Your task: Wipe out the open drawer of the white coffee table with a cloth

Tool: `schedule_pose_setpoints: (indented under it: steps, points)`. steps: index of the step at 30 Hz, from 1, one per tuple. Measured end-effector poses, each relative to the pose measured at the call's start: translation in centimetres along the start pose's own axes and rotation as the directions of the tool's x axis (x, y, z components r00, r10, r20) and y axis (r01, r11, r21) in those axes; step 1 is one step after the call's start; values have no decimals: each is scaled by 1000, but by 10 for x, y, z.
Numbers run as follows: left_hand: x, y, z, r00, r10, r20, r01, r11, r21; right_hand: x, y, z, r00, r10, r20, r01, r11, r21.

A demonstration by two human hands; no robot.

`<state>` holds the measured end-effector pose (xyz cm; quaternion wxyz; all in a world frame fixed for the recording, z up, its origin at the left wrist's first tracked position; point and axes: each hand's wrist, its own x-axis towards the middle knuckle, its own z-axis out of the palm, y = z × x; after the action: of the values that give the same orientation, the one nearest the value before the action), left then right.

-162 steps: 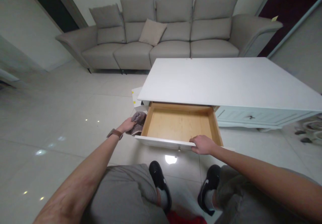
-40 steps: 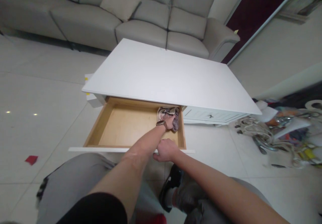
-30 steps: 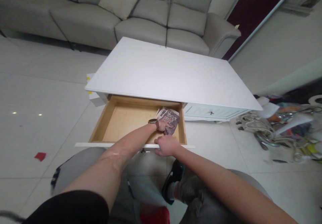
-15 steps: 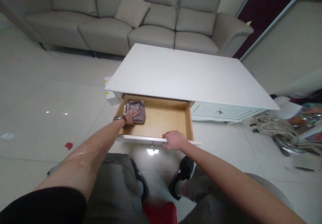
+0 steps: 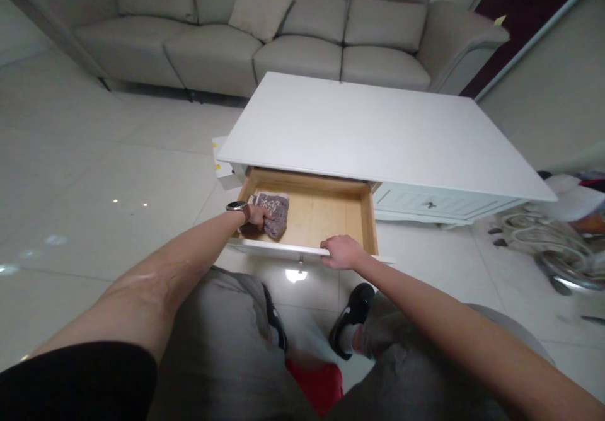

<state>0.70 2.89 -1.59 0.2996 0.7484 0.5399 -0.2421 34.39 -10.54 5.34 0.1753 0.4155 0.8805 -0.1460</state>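
Observation:
A folded purple-grey towel (image 5: 280,216) with a pale pattern lies at the left end of the pulled-out wooden drawer (image 5: 326,214). My left hand (image 5: 258,217), with a watch on the wrist, reaches into the drawer. Its fingers are curled and closed on the near-left part of the towel. My right hand (image 5: 341,252) grips the top edge of the white drawer front (image 5: 278,249), fingers hooked over it from the near side. The drawer belongs to a white coffee table (image 5: 378,134).
A second drawer (image 5: 420,203) on the right is closed. Behind the table stands a grey sofa (image 5: 212,49) with a cushion (image 5: 261,5). A white box (image 5: 225,175) sits by the table's left end. Coiled hoses or cables (image 5: 543,235) lie at right. Below me is a red stool (image 5: 319,383).
My left hand has gone from lying flat with spread fingers on the towel to closing on it. The towel has turned slightly. My right hand stays on the drawer front; the view has shifted.

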Motion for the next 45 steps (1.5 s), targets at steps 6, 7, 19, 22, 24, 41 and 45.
schedule_pose_setpoints:
  steps: [6,7,19,22,24,41,45]
  points:
    - [-8,24,-9,999,-48,3,47,994,97,0,-1,1,1000,30,8,-30,1000,7]
    - [-10,26,-10,999,-46,-3,46,993,107,0,-1,1,1000,30,7,-30,1000,6]
    - [-17,22,-12,1000,23,14,-24,997,80,1,2,3,1000,14,2,-14,1000,11]
    - [-17,22,-14,999,35,7,-35,997,64,1,2,3,1000,4,-3,-4,1000,14]
    - [-16,22,-14,999,36,4,-36,997,62,1,2,3,1000,9,-5,-9,1000,12]
    - [-11,24,-18,999,51,-14,-50,998,40,1,2,2,1000,22,-2,-22,1000,9]
    - [-11,25,-18,998,67,-14,-66,997,34,1,2,1,1000,28,11,-28,1000,11]
